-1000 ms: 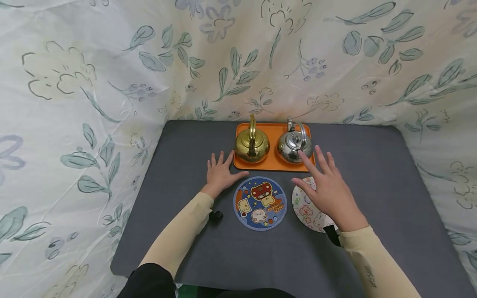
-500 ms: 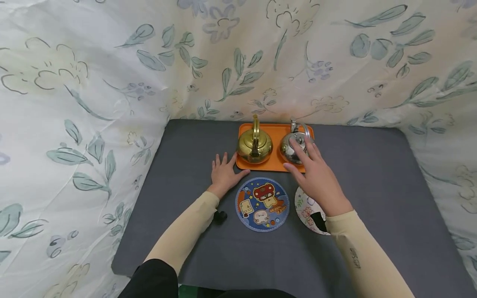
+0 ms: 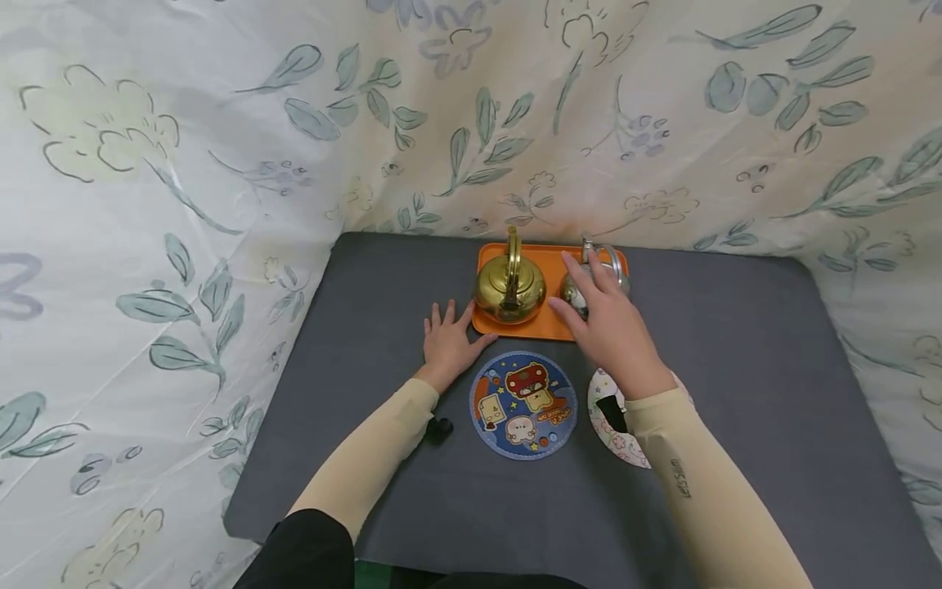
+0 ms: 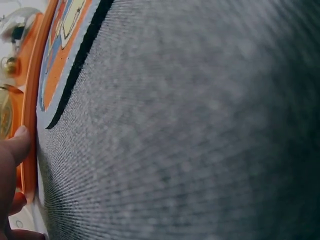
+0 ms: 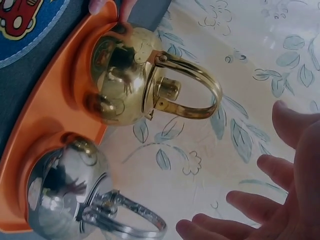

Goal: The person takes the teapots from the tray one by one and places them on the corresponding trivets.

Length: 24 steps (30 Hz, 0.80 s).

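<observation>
Glossy metal kettles [image 5: 125, 80], smooth orange tray [image 3: 540, 327], matt woven grey cloth [image 4: 200, 125].

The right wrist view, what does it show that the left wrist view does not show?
Only the right wrist view shows the silver kettle, the right hand open beside its handle, not gripping, and the flowered cloth. Only the left wrist view shows the left hand with a fingertip against the tray's rim, and much grey table. Both show the orange tray and the blue mat.

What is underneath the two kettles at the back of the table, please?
Both the gold kettle and the silver kettle stand on an orange tray. The right hand covers much of the silver kettle from the head view.
</observation>
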Tool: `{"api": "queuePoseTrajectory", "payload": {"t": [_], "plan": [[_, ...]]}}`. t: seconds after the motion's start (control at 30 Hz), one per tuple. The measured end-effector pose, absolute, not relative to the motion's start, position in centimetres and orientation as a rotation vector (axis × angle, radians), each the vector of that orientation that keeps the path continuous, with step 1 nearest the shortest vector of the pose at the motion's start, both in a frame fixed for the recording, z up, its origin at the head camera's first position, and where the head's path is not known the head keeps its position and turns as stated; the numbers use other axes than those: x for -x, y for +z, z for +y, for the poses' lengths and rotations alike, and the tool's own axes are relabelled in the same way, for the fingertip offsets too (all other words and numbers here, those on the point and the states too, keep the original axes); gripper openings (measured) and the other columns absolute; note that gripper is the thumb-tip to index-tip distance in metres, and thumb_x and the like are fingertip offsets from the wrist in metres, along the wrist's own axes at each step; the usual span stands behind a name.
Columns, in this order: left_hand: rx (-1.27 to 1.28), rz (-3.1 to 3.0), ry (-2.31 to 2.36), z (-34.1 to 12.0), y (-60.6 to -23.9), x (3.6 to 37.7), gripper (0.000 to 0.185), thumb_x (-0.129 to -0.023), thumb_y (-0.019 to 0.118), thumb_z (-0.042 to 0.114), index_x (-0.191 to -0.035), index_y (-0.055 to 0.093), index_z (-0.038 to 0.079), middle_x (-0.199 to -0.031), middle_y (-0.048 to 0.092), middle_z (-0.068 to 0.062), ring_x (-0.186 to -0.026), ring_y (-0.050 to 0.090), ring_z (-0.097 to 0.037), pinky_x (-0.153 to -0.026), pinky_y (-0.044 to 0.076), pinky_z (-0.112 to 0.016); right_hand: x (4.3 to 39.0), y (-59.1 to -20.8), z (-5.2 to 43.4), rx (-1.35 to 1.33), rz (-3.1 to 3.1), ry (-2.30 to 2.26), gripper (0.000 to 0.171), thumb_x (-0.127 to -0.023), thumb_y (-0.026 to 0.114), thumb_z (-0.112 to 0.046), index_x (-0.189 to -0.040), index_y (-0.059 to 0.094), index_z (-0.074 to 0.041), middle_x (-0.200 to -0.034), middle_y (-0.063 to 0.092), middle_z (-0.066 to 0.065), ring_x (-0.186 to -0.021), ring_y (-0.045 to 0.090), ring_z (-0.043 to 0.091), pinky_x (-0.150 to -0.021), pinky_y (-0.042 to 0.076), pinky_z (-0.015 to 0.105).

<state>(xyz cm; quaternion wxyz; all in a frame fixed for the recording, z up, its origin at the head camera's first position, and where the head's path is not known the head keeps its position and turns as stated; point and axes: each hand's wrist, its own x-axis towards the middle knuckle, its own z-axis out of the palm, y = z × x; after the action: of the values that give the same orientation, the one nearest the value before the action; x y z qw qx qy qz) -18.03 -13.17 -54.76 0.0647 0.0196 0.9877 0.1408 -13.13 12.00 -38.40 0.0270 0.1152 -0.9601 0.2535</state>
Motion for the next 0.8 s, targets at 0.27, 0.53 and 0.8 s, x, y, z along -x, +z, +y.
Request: {"api": "queuePoseTrajectory", "payload": {"t": [0.27, 0.53, 0.8], "plan": [[-0.062, 2.973, 0.445, -12.9, -54.6, 18.2, 0.087, -0.089, 0.051, 0.077, -0.161, 0.025, 0.036, -0.167, 0.023, -0.013, -0.155, 0.010, -0.045, -0.122, 0.017, -0.060, 14.5, -38.1, 10.8, -0.301, -2.845, 0.804, 0.067, -0.103, 0.053, -0.049, -0.158, 0.038, -0.014, -0.162, 0.033, 0.021, -0.140, 0.041, 0.050, -0.106, 0.040, 0.066], [-0.050, 2.967, 0.450, -12.7, -54.3, 18.4, 0.087, -0.089, 0.050, 0.077, -0.161, 0.024, 0.036, -0.168, 0.022, -0.012, -0.155, 0.009, -0.044, -0.123, 0.015, -0.060, 16.4, -38.1, 9.7, -0.229, -2.768, 0.834, 0.069, -0.102, 0.056, -0.048, -0.150, 0.046, 0.000, -0.151, 0.047, 0.026, -0.138, 0.046, 0.045, -0.111, 0.038, 0.059], [-0.033, 2.959, 0.440, -12.7, -54.2, 18.7, 0.088, -0.088, 0.048, 0.079, -0.161, 0.023, 0.037, -0.168, 0.021, -0.012, -0.155, 0.008, -0.044, -0.123, 0.015, -0.061, 17.7, -37.9, 8.6, -0.195, -2.757, 0.926, 0.077, -0.100, 0.056, -0.052, -0.153, 0.040, 0.001, -0.153, 0.043, 0.027, -0.126, 0.055, 0.050, -0.109, 0.041, 0.059]]}}
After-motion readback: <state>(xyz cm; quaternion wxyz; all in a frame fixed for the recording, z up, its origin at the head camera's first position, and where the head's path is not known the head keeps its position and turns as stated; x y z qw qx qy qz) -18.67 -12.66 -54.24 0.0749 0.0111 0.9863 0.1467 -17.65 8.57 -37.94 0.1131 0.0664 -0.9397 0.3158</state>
